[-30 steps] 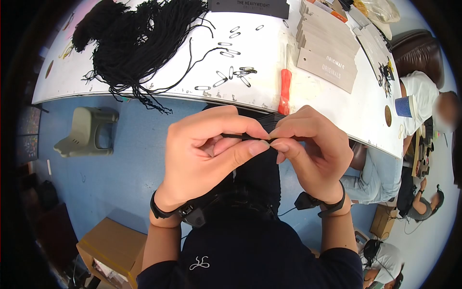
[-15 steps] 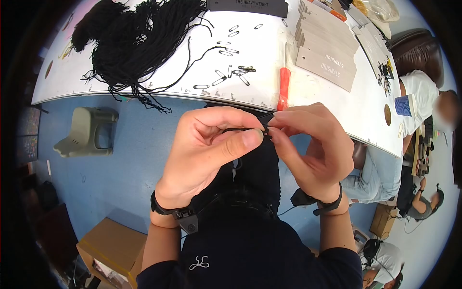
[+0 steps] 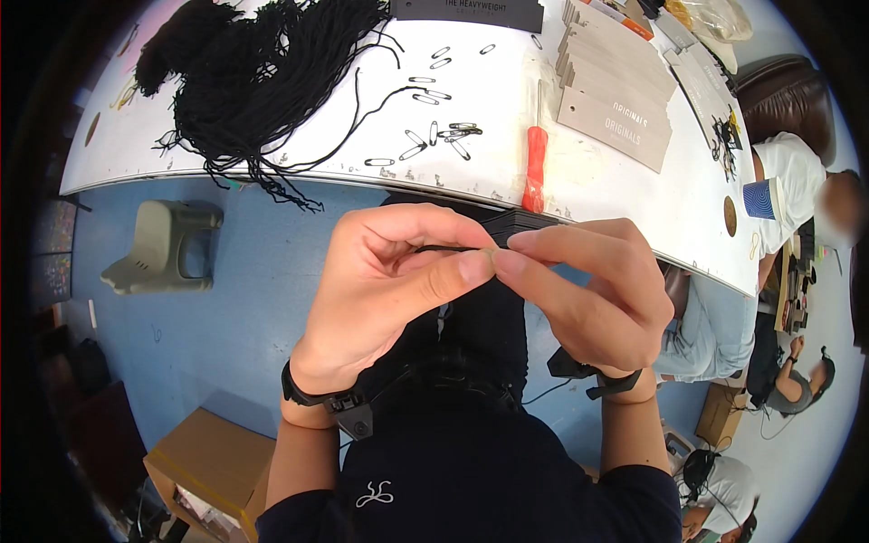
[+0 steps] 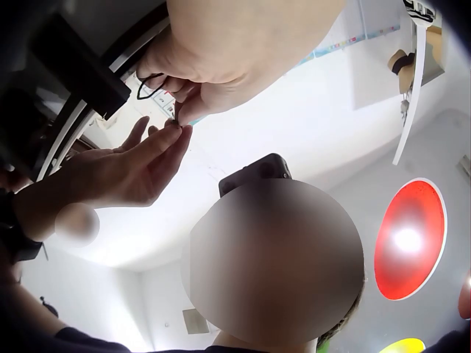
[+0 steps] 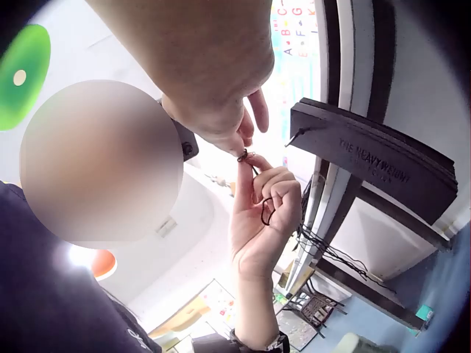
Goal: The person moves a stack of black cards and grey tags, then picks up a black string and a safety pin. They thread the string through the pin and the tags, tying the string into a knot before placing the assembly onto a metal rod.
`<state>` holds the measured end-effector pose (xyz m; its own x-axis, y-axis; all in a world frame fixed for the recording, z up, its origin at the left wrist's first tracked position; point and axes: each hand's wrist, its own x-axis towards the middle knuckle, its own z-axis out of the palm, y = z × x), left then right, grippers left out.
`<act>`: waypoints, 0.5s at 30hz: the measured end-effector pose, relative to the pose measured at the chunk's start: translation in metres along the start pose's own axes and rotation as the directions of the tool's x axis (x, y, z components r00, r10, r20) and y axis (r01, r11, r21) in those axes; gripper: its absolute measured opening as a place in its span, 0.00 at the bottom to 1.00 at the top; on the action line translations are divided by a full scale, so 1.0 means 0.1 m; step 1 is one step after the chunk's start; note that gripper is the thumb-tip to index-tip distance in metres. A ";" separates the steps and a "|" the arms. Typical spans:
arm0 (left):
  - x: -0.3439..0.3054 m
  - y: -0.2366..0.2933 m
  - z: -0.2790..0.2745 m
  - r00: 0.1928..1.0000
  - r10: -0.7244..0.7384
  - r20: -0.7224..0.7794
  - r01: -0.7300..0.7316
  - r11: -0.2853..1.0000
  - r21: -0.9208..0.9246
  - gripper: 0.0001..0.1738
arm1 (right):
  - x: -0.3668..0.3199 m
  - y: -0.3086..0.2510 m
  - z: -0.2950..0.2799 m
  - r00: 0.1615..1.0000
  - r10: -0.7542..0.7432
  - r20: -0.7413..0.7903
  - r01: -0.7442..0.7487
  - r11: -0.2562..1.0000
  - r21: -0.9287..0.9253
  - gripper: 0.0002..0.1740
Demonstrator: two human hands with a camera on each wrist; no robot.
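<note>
A thin black cord (image 3: pixel 444 247) runs through my left hand (image 3: pixel 376 281), which pinches it between thumb and index finger. Part of it hangs as a small loop across the left fingers, plain in the right wrist view. My right hand (image 3: pixel 602 294) meets the left fingertips and pinches the cord's end; its thumb tip is against the left thumb. A small dark knot (image 5: pixel 243 156) shows at the fingertips in the right wrist view. Both hands are raised over my lap, in front of the table edge.
On the white table (image 3: pixel 317 167) lie a heap of black cords (image 3: pixel 262 81), several safety pins (image 3: pixel 434 136), a red-handled tool (image 3: pixel 536 167) and grey cards (image 3: pixel 625 127). A stack of black cards (image 5: pixel 375 154) is near the hands in the right wrist view. Other people sit at the right.
The right fingers came away slightly from the left fingertips, then returned to them with the right hand lower. The left hand shifted a little and still pinches the cord.
</note>
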<state>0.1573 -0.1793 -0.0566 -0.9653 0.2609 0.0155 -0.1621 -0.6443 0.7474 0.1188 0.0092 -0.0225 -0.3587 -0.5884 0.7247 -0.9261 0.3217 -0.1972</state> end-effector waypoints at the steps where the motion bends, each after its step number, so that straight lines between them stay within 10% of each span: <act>1: 0.00 0.02 0.03 1.000 -0.018 -0.016 0.018 0.999 0.030 0.11 | 0.00 -0.01 -0.01 1.000 0.019 -0.001 -0.019 1.000 0.014 0.21; 9: 0.06 0.09 0.16 0.996 -0.023 -0.085 0.023 1.000 -0.011 0.25 | -0.06 -0.08 0.08 0.981 0.183 -0.065 -0.169 0.969 0.179 0.14; 15: 0.04 0.07 0.13 0.997 -0.060 -0.056 0.058 0.998 -0.037 0.22 | -0.09 -0.14 0.09 0.896 0.443 0.014 -0.327 0.638 0.698 0.06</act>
<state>0.1545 -0.1732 -0.0429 -0.9637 0.2586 -0.0663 -0.2253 -0.6545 0.7218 0.1335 0.0035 -0.0317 -0.7337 -0.3954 0.5525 -0.5551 -0.1201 -0.8231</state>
